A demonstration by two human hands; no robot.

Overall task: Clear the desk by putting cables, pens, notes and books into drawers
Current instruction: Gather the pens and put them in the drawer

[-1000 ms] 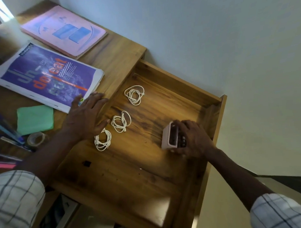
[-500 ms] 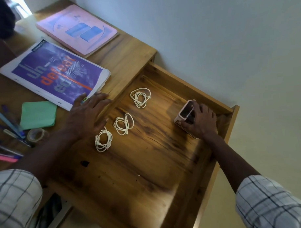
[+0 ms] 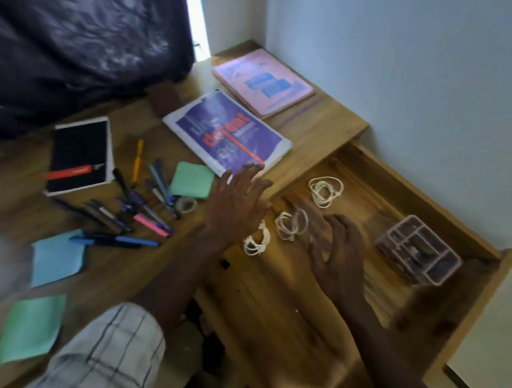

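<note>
Right hand (image 3: 338, 254) has let go of the pink plastic organiser (image 3: 416, 249), which now lies flat, compartments up, by the right wall of the wooden drawer (image 3: 423, 199). The hand hangs over the drawer floor, fingers spread, holding nothing. Left hand (image 3: 239, 203) is splayed wide and empty at the desk (image 3: 319, 125) edge beside the glossy purple book (image 3: 226, 134); whether it is lifted or resting is lost in blur. Three white coiled cables (image 3: 290, 226) lie apart in the drawer's left half. Pens (image 3: 139, 206) and square paper notes (image 3: 192, 180) are still on the grainy desktop.

Dim and motion-blurred throughout, with a blown-out daylight slit (image 3: 198, 24) beside the dark curtain (image 3: 84, 54).
</note>
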